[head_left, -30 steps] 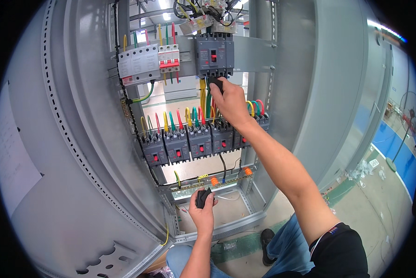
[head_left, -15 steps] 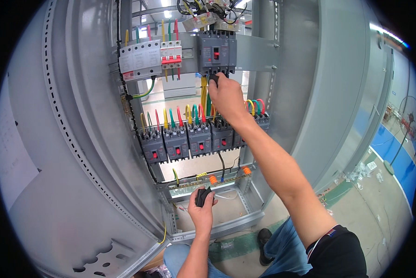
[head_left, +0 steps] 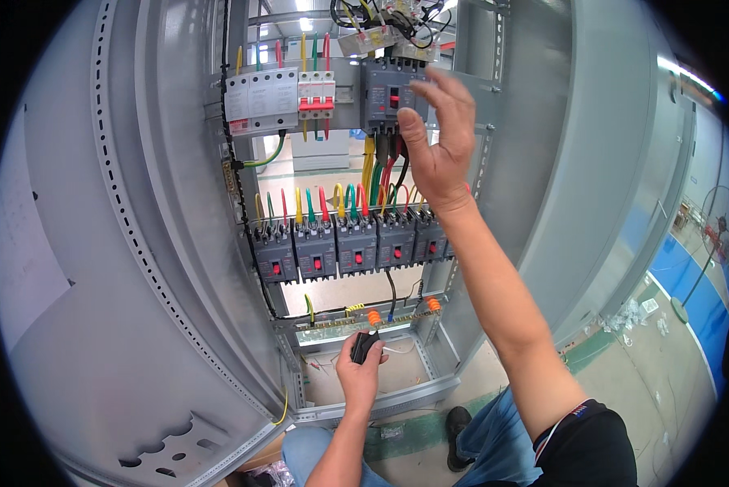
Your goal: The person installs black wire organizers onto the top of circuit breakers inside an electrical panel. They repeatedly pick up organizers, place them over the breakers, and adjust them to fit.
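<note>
R fingers [head_left: 455, 93] moved up, spread nr grey brkr [head_left: 384, 91] w/ illegible print [head_left: 381, 107].

Cabinet wall [head_left: 535, 162]: metal, grey paint, smooth, low sheen. Large breaker [head_left: 378, 99] and small breakers [head_left: 358, 242]: moulded plastic, dark grey, matt. Black pieces [head_left: 363, 346]: matt, smooth, apparently plastic. White modules [head_left: 263, 99]: smooth plastic, slight gloss. Wires [head_left: 369, 162]: coloured plastic sleeving, faintly glossy. Covers [head_left: 368, 39]: clear plastic, shiny. Orange insulators [head_left: 374, 317]: ribbed, glossy. Terminal bar [head_left: 328, 324]: brass-coloured metal. Sheet [head_left: 25, 235]: paper, white, matt. Sleeve [head_left: 591, 446]: black cloth, matt. Trousers [head_left: 498, 438]: blue denim. Floor [head_left: 640, 398]: smooth, dull sheen; material not certain.
</note>
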Available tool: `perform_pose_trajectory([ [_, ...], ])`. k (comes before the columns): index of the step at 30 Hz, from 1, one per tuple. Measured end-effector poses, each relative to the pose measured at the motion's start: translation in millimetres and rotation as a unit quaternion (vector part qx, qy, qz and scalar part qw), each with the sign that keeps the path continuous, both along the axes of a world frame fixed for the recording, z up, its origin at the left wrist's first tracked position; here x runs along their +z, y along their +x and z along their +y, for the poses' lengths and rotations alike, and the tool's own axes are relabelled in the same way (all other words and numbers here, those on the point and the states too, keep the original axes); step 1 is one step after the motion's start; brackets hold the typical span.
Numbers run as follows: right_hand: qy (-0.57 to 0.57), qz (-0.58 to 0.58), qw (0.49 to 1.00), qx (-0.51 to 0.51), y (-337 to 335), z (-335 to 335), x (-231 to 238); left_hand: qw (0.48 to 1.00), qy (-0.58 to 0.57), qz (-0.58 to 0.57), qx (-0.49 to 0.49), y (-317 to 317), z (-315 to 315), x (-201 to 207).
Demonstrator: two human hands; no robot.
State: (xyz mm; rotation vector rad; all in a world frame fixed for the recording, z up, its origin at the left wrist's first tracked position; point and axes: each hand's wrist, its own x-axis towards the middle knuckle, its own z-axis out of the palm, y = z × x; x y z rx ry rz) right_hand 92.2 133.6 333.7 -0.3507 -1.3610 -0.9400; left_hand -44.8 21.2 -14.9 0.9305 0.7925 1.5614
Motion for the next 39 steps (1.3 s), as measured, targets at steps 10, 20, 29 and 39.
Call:
perform_pose_trajectory([
  [10, -0.011, -0.078, 0.987, -0.143, -17, 96, 23, 1.0, -0.011, -0.004, -0.021, 12, 1, 9],
  [20, 0.086, -0.167, 0.982, 0.02, -33, 26, 22, 0.999, -0.026, 0.007, -0.027, 1, -1, -2],
  [29, -0.024, -0.277, 0.96, -0.005, -56, 59, -27, 0.987, -0.074, -0.086, -0.115, 6, 1, 6],
  [39, -0.049, -0.325, 0.944, 0.014, -40, 17, -33, 0.952, -0.133, -0.2, -0.192, -4, 0, 3],
])
